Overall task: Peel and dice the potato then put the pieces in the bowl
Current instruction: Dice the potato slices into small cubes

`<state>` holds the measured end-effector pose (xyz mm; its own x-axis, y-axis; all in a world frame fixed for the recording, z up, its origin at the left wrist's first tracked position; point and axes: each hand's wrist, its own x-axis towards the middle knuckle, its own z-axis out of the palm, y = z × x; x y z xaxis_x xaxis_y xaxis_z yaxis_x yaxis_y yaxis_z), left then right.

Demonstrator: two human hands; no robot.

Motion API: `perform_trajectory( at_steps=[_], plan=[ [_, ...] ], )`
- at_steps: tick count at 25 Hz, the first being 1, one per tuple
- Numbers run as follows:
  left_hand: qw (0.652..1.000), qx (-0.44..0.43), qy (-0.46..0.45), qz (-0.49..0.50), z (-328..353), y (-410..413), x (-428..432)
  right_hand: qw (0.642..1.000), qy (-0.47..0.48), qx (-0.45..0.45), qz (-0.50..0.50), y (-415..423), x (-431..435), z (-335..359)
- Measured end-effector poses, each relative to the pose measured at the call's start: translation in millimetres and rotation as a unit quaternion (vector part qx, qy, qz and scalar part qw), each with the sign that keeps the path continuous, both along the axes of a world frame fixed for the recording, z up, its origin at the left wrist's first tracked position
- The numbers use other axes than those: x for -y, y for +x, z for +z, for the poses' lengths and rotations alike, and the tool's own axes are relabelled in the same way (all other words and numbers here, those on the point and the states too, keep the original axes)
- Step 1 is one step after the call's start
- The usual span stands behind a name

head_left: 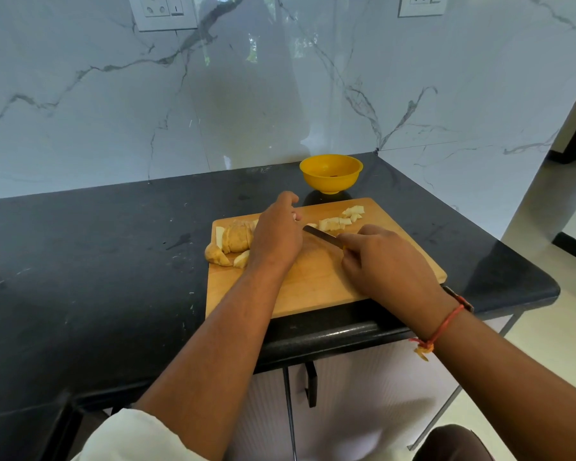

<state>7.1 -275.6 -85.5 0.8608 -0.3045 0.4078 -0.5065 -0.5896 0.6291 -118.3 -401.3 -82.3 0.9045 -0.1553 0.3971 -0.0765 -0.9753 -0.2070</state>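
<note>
A wooden cutting board (pixel 316 284) lies on the black counter. Sliced potato (pixel 235 239) with some skin sits at its left edge, a few pieces spilling onto the counter. My left hand (pixel 276 234) lies over the potato's right end, fingers curled; what it holds is hidden. My right hand (pixel 386 261) grips a knife (pixel 321 235) whose blade points left toward the left hand. Several pale diced pieces (pixel 341 219) lie at the board's far right. A yellow bowl (pixel 331 173) stands behind the board.
The black counter (pixel 97 261) stretches left and ends in a rounded corner on the right (pixel 542 287). A marble wall rises right behind the bowl. Cabinet doors sit below the counter's front edge.
</note>
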Motion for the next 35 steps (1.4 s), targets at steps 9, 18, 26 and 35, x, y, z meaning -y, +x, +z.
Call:
perform_trajectory(
  at_steps=[9, 18, 26, 35],
  plan=[
    [1.000, 0.014, -0.009, 0.006, -2, 3, 0, 0.999, 0.027, -0.012, -0.026, 13, 39, 3],
    [0.994, 0.058, -0.090, 0.002, -1, 4, -2, 0.985, 0.154, -0.002, -0.080, 21, 35, 7],
    [0.974, 0.115, -0.189, 0.041, 9, 3, -9, 0.992, 0.087, 0.022, -0.084, 16, 15, -5],
    [0.993, -0.035, 0.109, -0.008, 43, 23, -50, 0.994, 0.059, 0.019, -0.084, 18, 15, -7]
  ],
)
